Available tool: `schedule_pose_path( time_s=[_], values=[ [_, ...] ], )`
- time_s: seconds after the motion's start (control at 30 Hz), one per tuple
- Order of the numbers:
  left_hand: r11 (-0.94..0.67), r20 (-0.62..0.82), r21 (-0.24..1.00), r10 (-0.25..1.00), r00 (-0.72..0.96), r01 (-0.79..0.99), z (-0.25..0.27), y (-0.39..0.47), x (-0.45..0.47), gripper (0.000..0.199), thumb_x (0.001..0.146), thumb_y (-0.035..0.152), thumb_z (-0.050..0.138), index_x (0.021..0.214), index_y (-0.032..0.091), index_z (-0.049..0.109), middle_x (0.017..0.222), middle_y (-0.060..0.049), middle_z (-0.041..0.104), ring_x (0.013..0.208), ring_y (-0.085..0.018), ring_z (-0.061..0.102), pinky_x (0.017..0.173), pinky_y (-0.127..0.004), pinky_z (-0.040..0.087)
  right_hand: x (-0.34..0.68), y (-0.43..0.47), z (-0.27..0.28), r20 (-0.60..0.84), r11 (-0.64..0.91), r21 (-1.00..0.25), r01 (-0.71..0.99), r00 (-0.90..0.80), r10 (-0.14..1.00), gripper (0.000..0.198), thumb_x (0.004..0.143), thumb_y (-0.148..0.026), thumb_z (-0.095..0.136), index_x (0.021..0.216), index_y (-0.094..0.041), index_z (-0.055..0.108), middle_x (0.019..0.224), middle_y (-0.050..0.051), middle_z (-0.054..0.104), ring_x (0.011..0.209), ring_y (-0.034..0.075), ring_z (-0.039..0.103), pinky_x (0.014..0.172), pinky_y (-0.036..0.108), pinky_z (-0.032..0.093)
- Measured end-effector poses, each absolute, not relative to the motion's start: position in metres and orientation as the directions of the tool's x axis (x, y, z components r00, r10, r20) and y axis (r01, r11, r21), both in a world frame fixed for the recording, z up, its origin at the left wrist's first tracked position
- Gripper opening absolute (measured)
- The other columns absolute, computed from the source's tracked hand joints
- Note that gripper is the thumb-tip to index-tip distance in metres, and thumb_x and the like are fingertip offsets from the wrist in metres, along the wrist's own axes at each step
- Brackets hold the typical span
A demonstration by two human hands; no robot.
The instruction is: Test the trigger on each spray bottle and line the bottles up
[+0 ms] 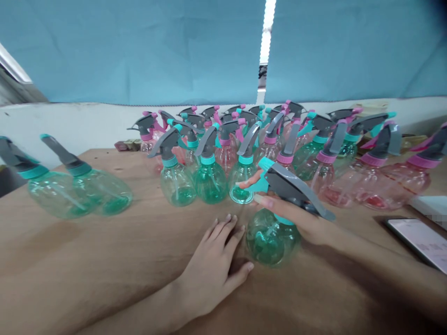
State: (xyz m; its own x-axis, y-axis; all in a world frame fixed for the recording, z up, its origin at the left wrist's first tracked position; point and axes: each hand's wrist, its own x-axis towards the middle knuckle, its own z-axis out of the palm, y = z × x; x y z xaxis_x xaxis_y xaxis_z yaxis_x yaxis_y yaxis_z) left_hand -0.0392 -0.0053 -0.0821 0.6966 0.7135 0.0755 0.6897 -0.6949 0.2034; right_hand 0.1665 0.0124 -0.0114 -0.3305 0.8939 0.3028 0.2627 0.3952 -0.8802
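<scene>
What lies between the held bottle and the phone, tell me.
In the head view, the right hand and forearm, then wooden tabletop, lie between the held bottle and phone.

A broad, slightly creased blue fabric sheet (139, 46) spans the background. A narrow, bright white strip with jagged edges (267, 32) runs down through the sheet, right of its middle. Beyond the sheet's left edge slants a glowing white bar (14, 65). Directly below the sheet lies a plain whitish wall (87, 121), and in front of both spreads a brown wood-grained tabletop (52, 260).
</scene>
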Motion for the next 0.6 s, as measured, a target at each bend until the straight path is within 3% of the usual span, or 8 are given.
schedule_pose_path(
  time_s=[0.27,0.47,0.6],
  values=[
    [-0.707,0.103,0.204,0.704,0.703,0.678,-0.085,-0.005,-0.041,0.057,0.092,0.045,0.051,0.136,0.010,0.043,0.144,-0.017,0.040,0.136,-0.031,0.030,0.109,-0.051,0.028,0.169,0.014,-0.011,0.323,0.423,-0.863,0.277,-0.343,0.882,0.014,0.090,-0.037,0.051,0.097,-0.028,0.059,0.066,-0.003,0.057,0.057,0.014,0.055,0.062,0.032,0.047],
    [-0.707,0.105,0.194,0.704,0.703,0.680,-0.084,-0.006,-0.041,0.057,0.092,0.045,0.052,0.136,0.010,0.043,0.144,-0.016,0.040,0.135,-0.031,0.031,0.109,-0.051,0.029,0.171,0.020,-0.021,0.379,0.462,-0.849,0.255,-0.314,0.871,0.021,0.089,-0.044,0.053,0.083,-0.024,0.058,0.079,0.000,0.059,0.082,0.018,0.061,0.067,0.030,0.046],
    [-0.718,0.115,0.181,0.694,0.710,0.672,-0.085,-0.004,-0.041,0.057,0.092,0.044,0.052,0.138,0.011,0.041,0.145,-0.016,0.040,0.136,-0.030,0.031,0.109,-0.050,0.028,0.170,0.019,-0.022,0.383,0.457,-0.861,0.223,-0.308,0.871,0.024,0.088,-0.045,0.053,0.079,-0.023,0.058,0.074,0.000,0.057,0.075,0.017,0.060,0.061,0.029,0.047]
  ],
)
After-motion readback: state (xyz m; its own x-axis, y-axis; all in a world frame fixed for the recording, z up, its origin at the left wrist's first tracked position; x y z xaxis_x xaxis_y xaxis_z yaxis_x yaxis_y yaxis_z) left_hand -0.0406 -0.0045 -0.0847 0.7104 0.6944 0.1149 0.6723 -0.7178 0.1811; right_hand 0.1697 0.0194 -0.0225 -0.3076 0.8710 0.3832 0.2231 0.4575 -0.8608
